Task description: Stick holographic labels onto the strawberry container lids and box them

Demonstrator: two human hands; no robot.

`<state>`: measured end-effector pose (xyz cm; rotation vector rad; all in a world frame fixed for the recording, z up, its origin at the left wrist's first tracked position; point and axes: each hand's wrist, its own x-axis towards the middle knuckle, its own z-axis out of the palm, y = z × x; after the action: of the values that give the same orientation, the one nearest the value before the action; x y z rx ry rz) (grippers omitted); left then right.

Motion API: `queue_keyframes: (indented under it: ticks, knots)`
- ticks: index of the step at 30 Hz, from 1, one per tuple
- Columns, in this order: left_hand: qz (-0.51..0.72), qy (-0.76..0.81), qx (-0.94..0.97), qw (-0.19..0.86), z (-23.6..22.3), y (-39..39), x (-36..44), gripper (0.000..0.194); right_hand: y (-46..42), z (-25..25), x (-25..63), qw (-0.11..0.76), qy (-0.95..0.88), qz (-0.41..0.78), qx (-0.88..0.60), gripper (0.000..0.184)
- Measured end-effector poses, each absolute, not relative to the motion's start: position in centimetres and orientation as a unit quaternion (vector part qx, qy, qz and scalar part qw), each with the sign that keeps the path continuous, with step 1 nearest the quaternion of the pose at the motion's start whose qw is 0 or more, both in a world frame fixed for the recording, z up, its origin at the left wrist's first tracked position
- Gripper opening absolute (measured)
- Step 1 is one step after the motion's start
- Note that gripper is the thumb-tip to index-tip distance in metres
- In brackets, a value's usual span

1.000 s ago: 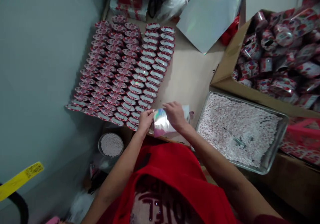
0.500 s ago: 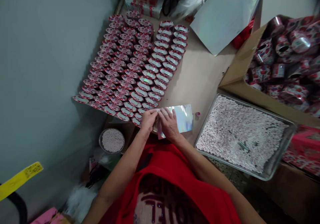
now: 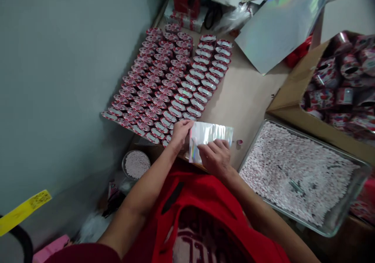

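My left hand [image 3: 181, 133] pinches the upper left corner of a shiny silver holographic sheet [image 3: 209, 132] at the front edge of the table. My right hand [image 3: 216, 155] rests over the sheet's lower right part with its fingers curled in; whatever may lie between them is hidden. Just right of the sheet lies a small pink ring-like piece [image 3: 239, 142]. Rows of small printed oval containers [image 3: 161, 83] stand close beyond my left hand, some with pink tops and others with pale tops.
A metal tray [image 3: 265, 124] of whitish pellets, with a small tube-like object [image 3: 296, 186] on them, stands at right. Behind it is a cardboard box [image 3: 281, 99] full of printed cylinders. A bowl of pellets [image 3: 136, 164] sits lower left. A large silver sheet [image 3: 272, 32] lies at the back.
My right hand has moved away from my left hand, rightward across the sheet, and its fingers have curled. My left hand still holds the corner. The view has shifted.
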<state>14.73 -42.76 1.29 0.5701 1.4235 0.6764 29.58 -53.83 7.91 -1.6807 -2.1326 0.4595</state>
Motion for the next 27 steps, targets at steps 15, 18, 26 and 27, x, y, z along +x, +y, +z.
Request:
queue_keyframes:
  ticks: [15,18,26,27]
  knots:
    - [0.463,0.43,0.048,0.774,4.8,-47.0,0.8,0.076,-46.3,10.1,16.7,0.403,-0.184,0.675,-0.591,0.039]
    - [0.485,0.424,0.064,0.762,4.8,-47.6,-1.4,0.07,-46.5,8.5,14.0,0.404,-0.149,0.672,-0.603,0.037]
    - [0.444,0.566,0.079,0.69,3.5,-47.9,-5.1,0.049,-48.4,6.6,8.7,0.407,-0.146,0.637,-0.639,0.034]
    - [0.437,0.579,0.089,0.682,3.3,-48.0,-5.6,0.048,-48.7,6.4,8.1,0.408,-0.139,0.635,-0.641,0.034]
